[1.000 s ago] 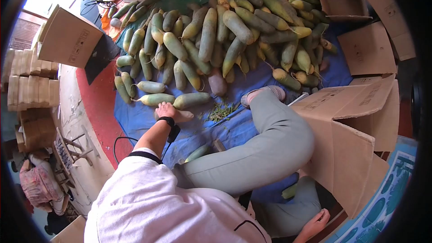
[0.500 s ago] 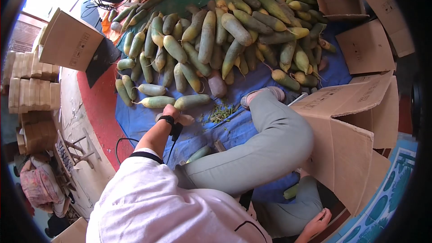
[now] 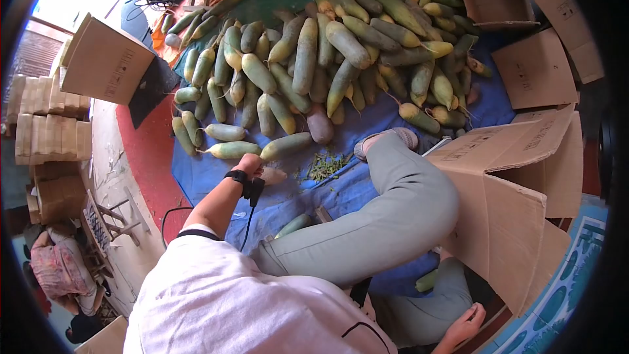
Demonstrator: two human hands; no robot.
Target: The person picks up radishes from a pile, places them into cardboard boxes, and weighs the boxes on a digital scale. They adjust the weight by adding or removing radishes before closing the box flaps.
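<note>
My left hand (image 3: 249,167), with a black band and a small device on its wrist, closes around a pale, pinkish radish (image 3: 273,176) low over the blue sheet (image 3: 275,200). Just beyond the fingers lie two green radishes, one to the left (image 3: 234,150) and one to the right (image 3: 286,146). A large heap of green radishes (image 3: 347,42) rises behind them. My right hand (image 3: 464,325) rests by my bent leg at the lower right, fingers loosely curled and apart, with nothing visible in it.
An open cardboard box (image 3: 504,203) stands right of my knee, with more boxes (image 3: 534,69) behind it. Green trimmings (image 3: 325,166) lie on the sheet. Stacked cartons (image 3: 52,121), a wooden stool (image 3: 114,226) and another person (image 3: 62,269) are at the left.
My left hand has turned slightly at the wrist, and less of the pale radish shows left of it. The whole view has shifted a little. My right hand stays put.
</note>
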